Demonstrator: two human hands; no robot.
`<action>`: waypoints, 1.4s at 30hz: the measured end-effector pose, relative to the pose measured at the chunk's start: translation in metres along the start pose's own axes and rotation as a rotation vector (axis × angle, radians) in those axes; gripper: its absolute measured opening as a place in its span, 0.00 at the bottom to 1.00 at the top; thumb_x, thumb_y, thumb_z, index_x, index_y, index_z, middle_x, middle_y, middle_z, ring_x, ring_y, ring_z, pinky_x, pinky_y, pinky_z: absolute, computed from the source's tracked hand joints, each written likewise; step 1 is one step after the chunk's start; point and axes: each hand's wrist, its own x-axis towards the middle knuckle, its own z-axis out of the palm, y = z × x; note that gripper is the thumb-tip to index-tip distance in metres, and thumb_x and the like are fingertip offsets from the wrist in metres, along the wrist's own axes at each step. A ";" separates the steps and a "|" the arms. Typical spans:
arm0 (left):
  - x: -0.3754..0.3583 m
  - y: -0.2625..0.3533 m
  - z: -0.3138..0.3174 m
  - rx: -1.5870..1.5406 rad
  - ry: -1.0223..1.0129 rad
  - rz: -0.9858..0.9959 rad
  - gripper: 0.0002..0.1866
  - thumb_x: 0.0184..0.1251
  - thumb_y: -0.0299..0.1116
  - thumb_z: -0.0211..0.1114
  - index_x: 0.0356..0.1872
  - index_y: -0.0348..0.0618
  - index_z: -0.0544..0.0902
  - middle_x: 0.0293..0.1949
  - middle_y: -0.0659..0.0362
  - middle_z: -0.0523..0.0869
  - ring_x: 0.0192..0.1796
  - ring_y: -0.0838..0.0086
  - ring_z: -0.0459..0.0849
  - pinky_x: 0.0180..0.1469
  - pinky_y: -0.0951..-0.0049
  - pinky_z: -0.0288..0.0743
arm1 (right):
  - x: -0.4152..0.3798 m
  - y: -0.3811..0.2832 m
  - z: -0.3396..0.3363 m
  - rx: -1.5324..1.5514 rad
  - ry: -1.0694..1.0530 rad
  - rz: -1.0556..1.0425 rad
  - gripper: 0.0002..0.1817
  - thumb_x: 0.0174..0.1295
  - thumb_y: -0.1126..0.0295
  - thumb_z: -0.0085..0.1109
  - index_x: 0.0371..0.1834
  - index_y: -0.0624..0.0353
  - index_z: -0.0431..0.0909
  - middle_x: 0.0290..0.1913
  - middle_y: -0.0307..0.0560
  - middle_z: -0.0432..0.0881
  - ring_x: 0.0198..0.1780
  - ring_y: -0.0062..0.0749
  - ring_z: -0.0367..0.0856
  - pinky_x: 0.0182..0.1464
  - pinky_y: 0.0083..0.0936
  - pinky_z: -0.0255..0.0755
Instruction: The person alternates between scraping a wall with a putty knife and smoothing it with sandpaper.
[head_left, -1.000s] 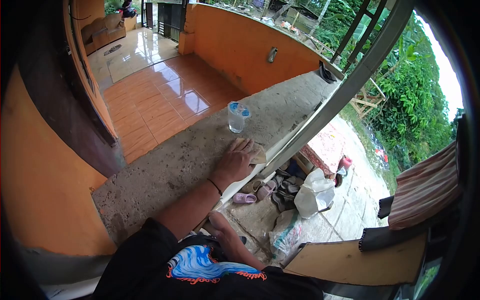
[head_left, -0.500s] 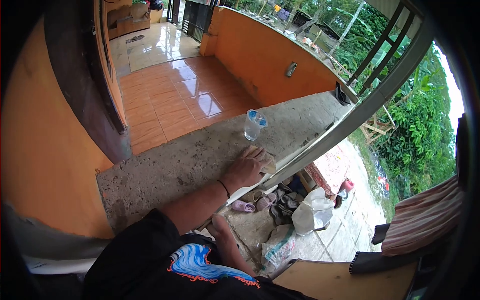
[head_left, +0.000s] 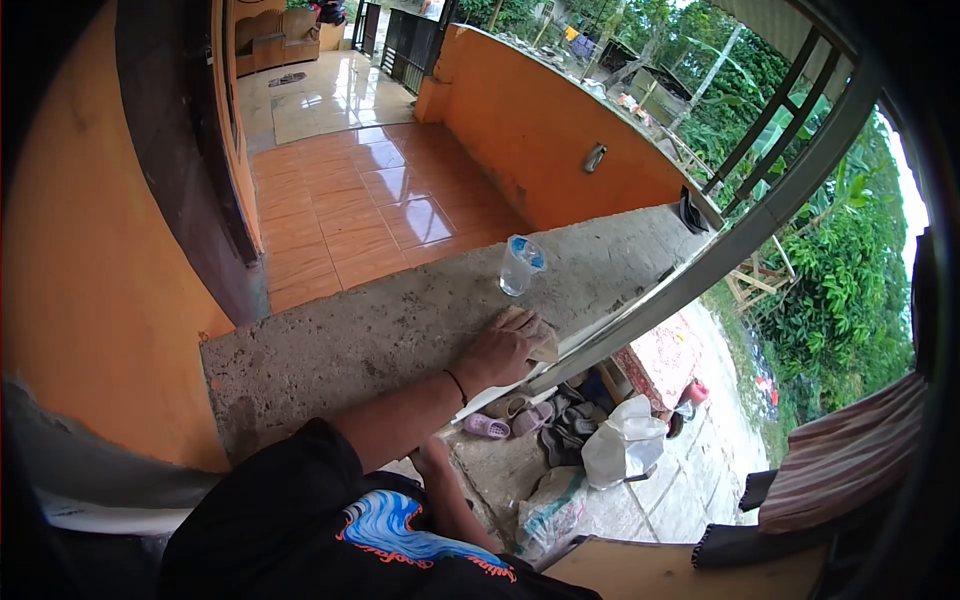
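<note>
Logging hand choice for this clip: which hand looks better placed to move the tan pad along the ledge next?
Probably the left hand: it lies over the tan pad on the concrete ledge, its forearm reaching across that surface. No other hand is seen at the pad.

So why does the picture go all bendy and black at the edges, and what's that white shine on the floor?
Head view: the orange wall bows and the corners go black, probably from a wide lens; head view again: daylight seems to bounce off the glossy floor tiles as glare; also head view: the hand on the ledge looks fairly clear.
</note>
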 end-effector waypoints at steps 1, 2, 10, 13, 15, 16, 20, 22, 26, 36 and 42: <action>0.000 0.000 0.000 0.001 -0.003 0.000 0.26 0.57 0.39 0.60 0.59 0.47 0.73 0.64 0.45 0.66 0.70 0.63 0.60 0.72 0.62 0.44 | 0.017 0.023 -0.016 0.051 0.062 -0.015 0.16 0.65 0.67 0.44 0.45 0.71 0.73 0.36 0.59 0.80 0.30 0.49 0.79 0.32 0.39 0.74; -0.001 0.000 0.001 0.006 -0.014 0.003 0.26 0.57 0.39 0.60 0.59 0.47 0.73 0.64 0.45 0.66 0.70 0.63 0.60 0.72 0.62 0.44 | 0.028 0.039 -0.030 0.200 0.047 0.068 0.16 0.65 0.68 0.44 0.45 0.71 0.73 0.37 0.59 0.80 0.32 0.49 0.80 0.33 0.39 0.75; -0.001 -0.002 0.005 0.007 -0.027 0.032 0.27 0.56 0.38 0.60 0.59 0.47 0.73 0.64 0.46 0.66 0.69 0.64 0.60 0.71 0.62 0.45 | -0.089 -0.086 0.059 -0.673 0.217 -0.395 0.11 0.56 0.76 0.47 0.35 0.73 0.77 0.28 0.61 0.81 0.32 0.51 0.82 0.35 0.38 0.75; 0.003 -0.002 0.003 0.034 -0.028 0.041 0.27 0.55 0.38 0.60 0.60 0.47 0.72 0.64 0.46 0.66 0.70 0.64 0.60 0.71 0.62 0.45 | -0.031 -0.047 0.027 -0.302 0.186 -0.126 0.16 0.59 0.71 0.42 0.35 0.74 0.77 0.29 0.62 0.80 0.33 0.50 0.82 0.33 0.39 0.76; 0.001 -0.002 0.004 0.045 -0.030 0.024 0.28 0.55 0.38 0.61 0.60 0.47 0.72 0.65 0.46 0.66 0.70 0.64 0.59 0.71 0.62 0.45 | -0.029 -0.043 0.034 -0.120 0.192 -0.020 0.17 0.60 0.71 0.40 0.37 0.75 0.76 0.30 0.63 0.80 0.32 0.51 0.82 0.32 0.40 0.76; 0.001 -0.002 0.003 0.060 -0.028 0.040 0.29 0.56 0.38 0.61 0.62 0.48 0.70 0.65 0.47 0.66 0.70 0.64 0.60 0.71 0.62 0.45 | -0.030 -0.047 0.038 0.045 0.181 0.082 0.18 0.61 0.70 0.38 0.38 0.75 0.75 0.31 0.64 0.80 0.31 0.51 0.81 0.30 0.40 0.76; 0.001 0.001 0.004 0.074 -0.090 0.026 0.32 0.56 0.38 0.61 0.64 0.47 0.66 0.65 0.47 0.66 0.70 0.64 0.60 0.71 0.61 0.44 | -0.094 -0.080 0.075 -0.216 0.074 -0.110 0.12 0.54 0.77 0.43 0.36 0.74 0.74 0.29 0.62 0.79 0.26 0.49 0.80 0.27 0.38 0.74; 0.004 -0.001 0.004 0.033 -0.044 0.002 0.33 0.56 0.38 0.61 0.65 0.45 0.64 0.65 0.47 0.65 0.70 0.64 0.59 0.71 0.61 0.44 | -0.094 -0.081 0.078 -0.276 0.155 -0.119 0.12 0.54 0.77 0.42 0.35 0.74 0.74 0.29 0.61 0.79 0.25 0.49 0.80 0.27 0.37 0.74; 0.002 -0.001 0.006 0.001 -0.035 -0.010 0.34 0.56 0.39 0.61 0.65 0.44 0.64 0.65 0.48 0.65 0.70 0.65 0.58 0.72 0.61 0.44 | -0.052 -0.064 0.040 -0.269 0.155 0.056 0.13 0.53 0.77 0.40 0.32 0.76 0.75 0.27 0.62 0.79 0.26 0.51 0.80 0.27 0.36 0.73; 0.003 -0.002 0.003 0.066 -0.073 0.008 0.31 0.55 0.41 0.62 0.62 0.44 0.69 0.65 0.46 0.64 0.70 0.63 0.59 0.71 0.62 0.44 | -0.046 -0.046 0.044 -0.356 0.242 -0.065 0.12 0.59 0.75 0.43 0.35 0.74 0.75 0.30 0.57 0.80 0.30 0.45 0.81 0.32 0.34 0.75; 0.004 -0.001 0.001 0.054 -0.084 0.010 0.32 0.54 0.39 0.63 0.62 0.43 0.69 0.66 0.47 0.63 0.71 0.64 0.57 0.71 0.61 0.45 | -0.069 -0.062 0.050 -0.129 0.081 0.135 0.15 0.61 0.74 0.42 0.36 0.79 0.74 0.35 0.64 0.79 0.34 0.54 0.80 0.39 0.40 0.76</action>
